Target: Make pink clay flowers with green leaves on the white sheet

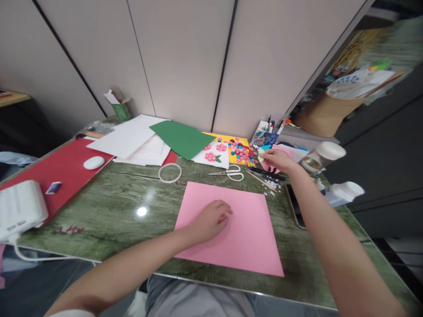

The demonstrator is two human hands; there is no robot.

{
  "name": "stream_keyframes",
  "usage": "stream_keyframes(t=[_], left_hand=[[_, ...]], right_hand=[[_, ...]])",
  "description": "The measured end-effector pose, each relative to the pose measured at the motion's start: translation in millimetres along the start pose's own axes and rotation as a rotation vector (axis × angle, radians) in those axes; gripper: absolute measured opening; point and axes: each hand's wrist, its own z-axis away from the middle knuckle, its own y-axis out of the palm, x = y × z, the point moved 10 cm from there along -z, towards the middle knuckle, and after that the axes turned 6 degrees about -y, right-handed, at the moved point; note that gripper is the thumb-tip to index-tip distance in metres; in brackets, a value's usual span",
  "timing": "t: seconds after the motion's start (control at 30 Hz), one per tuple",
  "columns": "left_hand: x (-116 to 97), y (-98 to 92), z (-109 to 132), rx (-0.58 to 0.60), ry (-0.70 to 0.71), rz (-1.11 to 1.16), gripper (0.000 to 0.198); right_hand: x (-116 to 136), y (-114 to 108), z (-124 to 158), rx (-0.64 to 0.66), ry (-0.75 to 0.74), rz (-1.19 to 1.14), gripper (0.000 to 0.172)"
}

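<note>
A square sheet of pink paper (247,237) lies on the table in front of me. My left hand (211,220) rests on it, its fingers loosely curled and a little apart, with nothing visible in them. At the back right my right hand (276,158) is stretched out, thumb and fingers pinched on a small pale green paper piece (261,153). Pink and blue paper scraps lie under and around that hand. To its left are many small colored dots (243,153) and a white card (211,155) with pink dot flowers and green leaves.
White-handled scissors (234,173) and a roll of tape (169,173) lie behind the pink sheet. Green paper (183,138) and white sheets (128,136) are farther back. A phone (295,204) and white-capped bottles (343,192) stand near my right arm. A red sheet (72,171) covers the left side.
</note>
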Motion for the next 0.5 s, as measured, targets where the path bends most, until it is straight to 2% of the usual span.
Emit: stream_keyframes(t=[0.1,0.17,0.23,0.33,0.43,0.5], left_hand=[[25,-16.7,-7,-0.128,-0.239,0.500,0.038],[40,-15.9,-9,-0.150,-0.380,0.820,0.042],[47,-12.3,-11,-0.132,-0.444,1.045,0.041],[58,-10.2,-10,-0.125,-0.503,1.184,0.032],[74,-15.6,-7,-0.201,-0.563,1.180,0.027],[82,-20.8,-6,-0.257,-0.580,1.168,0.027]], right_hand=[[59,63,45,0.284,-0.065,-0.384,0.026],[99,101,81,0.412,-0.144,-0.412,0.024],[127,127,108,0.428,-0.218,-0.360,0.020],[142,142,122,0.340,-0.255,-0.272,0.016],[140,154,112,0.482,-0.240,-0.371,0.019],[127,152,90,0.535,-0.150,-0.418,0.023]])
